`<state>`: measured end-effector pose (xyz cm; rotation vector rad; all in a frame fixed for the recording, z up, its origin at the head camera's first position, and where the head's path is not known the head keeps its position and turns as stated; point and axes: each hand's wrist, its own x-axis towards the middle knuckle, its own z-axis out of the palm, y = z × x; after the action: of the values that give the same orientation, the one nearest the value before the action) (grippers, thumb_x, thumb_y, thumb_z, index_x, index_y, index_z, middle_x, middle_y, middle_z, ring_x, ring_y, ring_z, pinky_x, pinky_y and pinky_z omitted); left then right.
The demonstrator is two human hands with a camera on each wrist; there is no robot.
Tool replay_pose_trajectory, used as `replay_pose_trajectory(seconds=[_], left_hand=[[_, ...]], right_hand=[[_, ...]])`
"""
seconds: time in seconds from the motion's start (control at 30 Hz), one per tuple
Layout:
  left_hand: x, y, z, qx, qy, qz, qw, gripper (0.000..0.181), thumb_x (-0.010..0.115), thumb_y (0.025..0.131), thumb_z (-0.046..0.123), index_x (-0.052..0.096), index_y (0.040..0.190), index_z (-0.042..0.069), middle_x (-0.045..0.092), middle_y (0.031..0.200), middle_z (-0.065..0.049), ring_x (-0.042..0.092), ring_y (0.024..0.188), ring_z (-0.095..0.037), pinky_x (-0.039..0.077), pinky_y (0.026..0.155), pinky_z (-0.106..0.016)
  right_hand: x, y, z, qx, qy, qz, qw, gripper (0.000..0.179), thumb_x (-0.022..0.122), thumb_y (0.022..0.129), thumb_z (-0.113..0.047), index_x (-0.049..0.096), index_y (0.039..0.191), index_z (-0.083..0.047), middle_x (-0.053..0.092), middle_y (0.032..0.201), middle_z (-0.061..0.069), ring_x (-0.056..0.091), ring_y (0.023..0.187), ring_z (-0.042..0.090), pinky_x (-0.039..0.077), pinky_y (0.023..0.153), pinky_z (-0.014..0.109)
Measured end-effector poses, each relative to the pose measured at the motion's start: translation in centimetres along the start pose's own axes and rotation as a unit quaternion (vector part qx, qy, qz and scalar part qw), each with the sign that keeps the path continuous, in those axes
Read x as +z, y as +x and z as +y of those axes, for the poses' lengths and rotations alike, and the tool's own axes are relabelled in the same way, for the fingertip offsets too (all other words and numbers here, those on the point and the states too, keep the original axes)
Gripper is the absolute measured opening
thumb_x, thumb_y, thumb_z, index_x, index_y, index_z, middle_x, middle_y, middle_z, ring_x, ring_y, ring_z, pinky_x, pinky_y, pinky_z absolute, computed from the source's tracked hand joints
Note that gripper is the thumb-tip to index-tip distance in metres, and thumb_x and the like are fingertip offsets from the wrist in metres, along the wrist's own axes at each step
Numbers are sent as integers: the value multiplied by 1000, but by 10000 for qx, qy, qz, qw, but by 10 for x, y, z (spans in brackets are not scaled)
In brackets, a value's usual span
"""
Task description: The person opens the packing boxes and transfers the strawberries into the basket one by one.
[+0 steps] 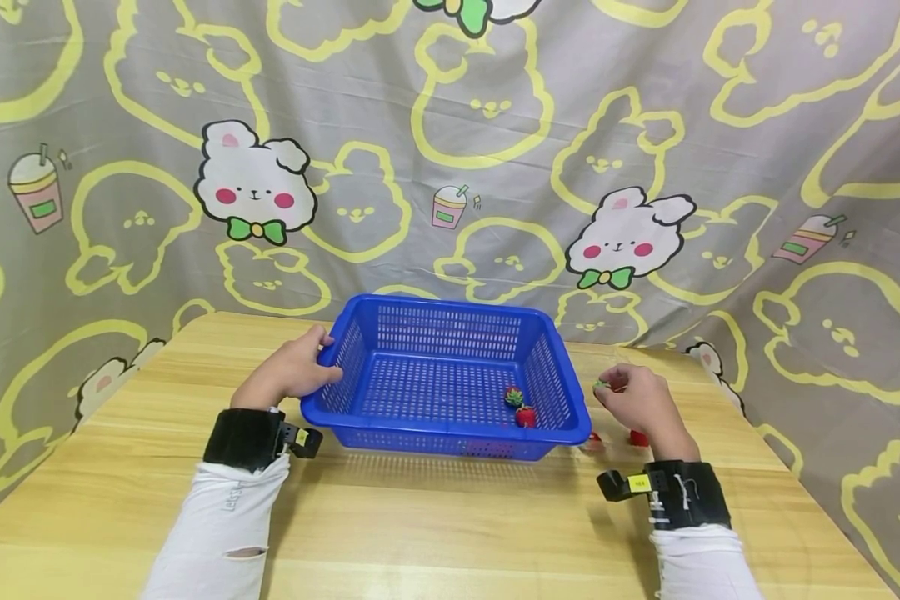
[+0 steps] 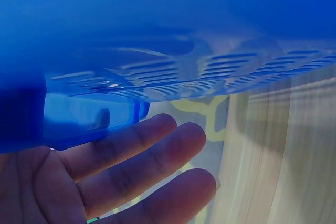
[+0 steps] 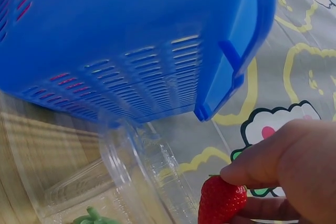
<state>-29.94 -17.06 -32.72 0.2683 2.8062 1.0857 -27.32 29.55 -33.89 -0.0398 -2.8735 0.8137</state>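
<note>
Two strawberries (image 1: 526,417) lie in the blue basket (image 1: 450,428), toward its near right corner. To its right, a clear box (image 3: 119,163) holds more, their count hidden; above it the right hand (image 1: 637,400) pinches one strawberry (image 3: 221,200). The left hand (image 1: 291,367) grips the basket's left rim, thumb inside.

Toward the tabletop's (image 1: 450,517) right edge, the right hand (image 1: 637,402) mostly hides a strawberry (image 3: 221,202); the right-wrist view's bottom edge crops that fruit and a clear plastic container (image 3: 122,163).
</note>
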Motion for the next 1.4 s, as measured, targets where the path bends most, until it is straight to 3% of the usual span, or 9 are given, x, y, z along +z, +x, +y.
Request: replay_pose_trajectory(seconds=[0.53,1.4], left_hand=[[0,-1,1,-47,-142,-30,9999,44,60,93,13,38,129,-2,50,130,-32,61,103,-41,55,79,-50],[0,0,-1,87,11,42,10000,40,60,91,12,40,122,-3,50,129,-34,60,103,-42,53,84,-53]], right_hand=[[-1,-2,-4,-170,-62,314,9993,28,63,91,-18,64,109,3,65,104,25,61,96,40,54,74,49],[-9,-7,-13,-394,-109,636,9971,26,63,91,-19,64,107,2,66,100,22,62,95,39,54,74,49]])
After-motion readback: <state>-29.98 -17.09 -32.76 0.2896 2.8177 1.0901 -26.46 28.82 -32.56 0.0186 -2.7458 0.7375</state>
